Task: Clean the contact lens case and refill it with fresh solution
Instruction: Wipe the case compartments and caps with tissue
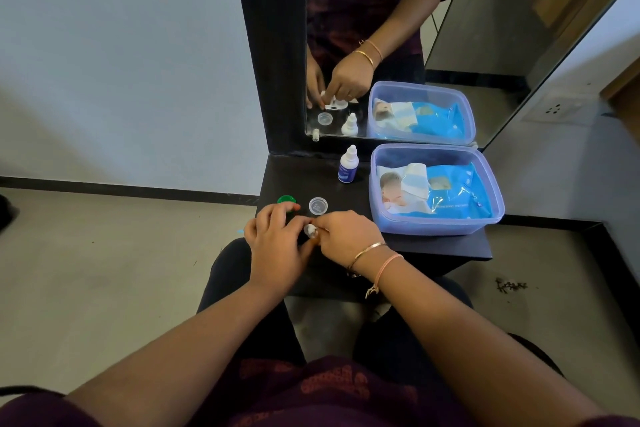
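Note:
My left hand (273,243) and right hand (346,236) meet at the front of the small black table (433,246). They cover most of the white contact lens case, which shows clearly only in the mirror (491,45), lying under both hands. My left hand holds the case with curled fingers. My right hand pinches a small white wad (310,229) against it. A green cap (286,199) and a clear round cap (318,205) lie just beyond my fingers. The white solution bottle (347,166) stands upright farther back, capped.
A clear plastic box (495,204) holding a blue pack of wipes fills the table's right half. The mirror stands against the table's back edge in a black frame. A small light-blue tip (239,231) pokes out left of my left hand. My knees are under the table's front edge.

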